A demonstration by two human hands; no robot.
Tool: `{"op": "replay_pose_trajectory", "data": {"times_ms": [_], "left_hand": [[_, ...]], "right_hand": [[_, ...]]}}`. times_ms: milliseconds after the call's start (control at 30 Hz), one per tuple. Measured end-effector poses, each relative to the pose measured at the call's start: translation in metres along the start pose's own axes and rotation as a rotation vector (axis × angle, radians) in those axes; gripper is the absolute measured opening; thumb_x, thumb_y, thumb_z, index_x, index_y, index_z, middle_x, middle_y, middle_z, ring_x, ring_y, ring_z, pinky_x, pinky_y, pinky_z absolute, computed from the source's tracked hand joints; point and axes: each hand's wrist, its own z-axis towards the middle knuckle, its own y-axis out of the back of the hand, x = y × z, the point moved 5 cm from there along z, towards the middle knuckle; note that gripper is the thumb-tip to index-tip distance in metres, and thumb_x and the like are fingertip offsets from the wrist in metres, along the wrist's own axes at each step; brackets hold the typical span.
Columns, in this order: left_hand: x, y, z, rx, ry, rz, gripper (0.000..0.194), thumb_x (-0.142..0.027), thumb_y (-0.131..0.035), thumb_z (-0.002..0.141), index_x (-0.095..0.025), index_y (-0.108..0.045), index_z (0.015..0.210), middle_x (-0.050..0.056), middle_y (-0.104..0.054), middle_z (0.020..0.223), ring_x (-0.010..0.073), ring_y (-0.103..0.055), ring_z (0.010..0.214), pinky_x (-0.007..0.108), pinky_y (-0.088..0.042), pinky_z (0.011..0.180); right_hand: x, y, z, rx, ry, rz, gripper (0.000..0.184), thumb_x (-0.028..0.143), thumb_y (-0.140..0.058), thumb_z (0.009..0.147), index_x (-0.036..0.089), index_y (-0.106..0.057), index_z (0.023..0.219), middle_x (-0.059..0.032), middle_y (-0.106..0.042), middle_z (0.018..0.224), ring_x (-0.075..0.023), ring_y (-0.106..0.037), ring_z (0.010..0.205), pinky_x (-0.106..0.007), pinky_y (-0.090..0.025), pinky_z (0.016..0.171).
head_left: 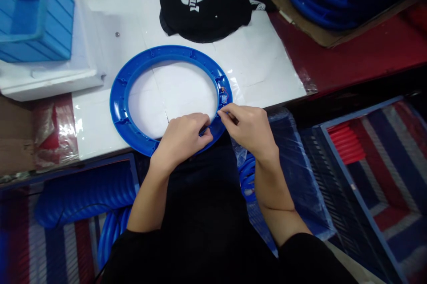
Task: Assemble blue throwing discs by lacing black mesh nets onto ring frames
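Observation:
A blue plastic ring (119, 81) lies on the white tabletop, its ribbed, hollow side up. Inside its channel at the right sits a small circuit board (224, 98) with thin wires beside it. My left hand (187, 136) is closed on the near rim of the ring, thumb and fingers bent over the edge. With thumb and forefinger pinched, my right hand (246, 127) is at the ring's right side, just below the board. Whatever may be between those fingertips is too small to make out.
Black fabric pieces (207, 6) with white print lie behind the ring. A light blue bin (55, 17) stands on white foam (50, 81) at left. A cardboard box (320, 37) of blue rings is at back right. Crates with blue rings (90, 190) and red rings (347, 142) stand below.

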Motion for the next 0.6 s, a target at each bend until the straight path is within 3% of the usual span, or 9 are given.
{"op": "replay_pose_trajectory", "data": {"times_ms": [333,433,600], "left_hand": [[0.000,0.001,0.002,0.002,0.003,-0.018,0.009,-0.022,-0.055,0.087,-0.022,-0.059,0.078,0.001,-0.069,0.079,0.0170,-0.056,0.069,0.032,-0.033,0.063],[-0.001,0.001,0.002,-0.002,0.014,-0.019,0.010,-0.022,-0.054,0.087,-0.022,-0.058,0.078,0.001,-0.067,0.077,0.0170,-0.055,0.069,0.032,-0.032,0.064],[-0.002,0.000,0.000,-0.012,0.011,0.030,0.011,-0.022,-0.053,0.089,-0.022,-0.059,0.080,0.003,-0.070,0.081,0.0189,-0.058,0.072,0.033,-0.030,0.064]], "right_hand": [[-0.013,0.005,0.004,0.016,0.038,0.292,0.018,0.031,-0.067,0.101,0.022,-0.074,0.087,0.0002,-0.075,0.079,-0.0153,-0.064,0.068,-0.029,-0.045,0.070],[-0.012,0.005,0.007,0.028,0.078,0.255,0.018,0.029,-0.066,0.100,0.022,-0.071,0.084,-0.0005,-0.073,0.078,-0.0155,-0.062,0.068,-0.029,-0.044,0.070],[-0.002,0.003,0.004,-0.034,0.149,0.084,0.030,0.026,-0.058,0.101,0.021,-0.056,0.071,0.0000,-0.054,0.065,-0.0158,-0.050,0.064,-0.031,-0.037,0.066]]}}
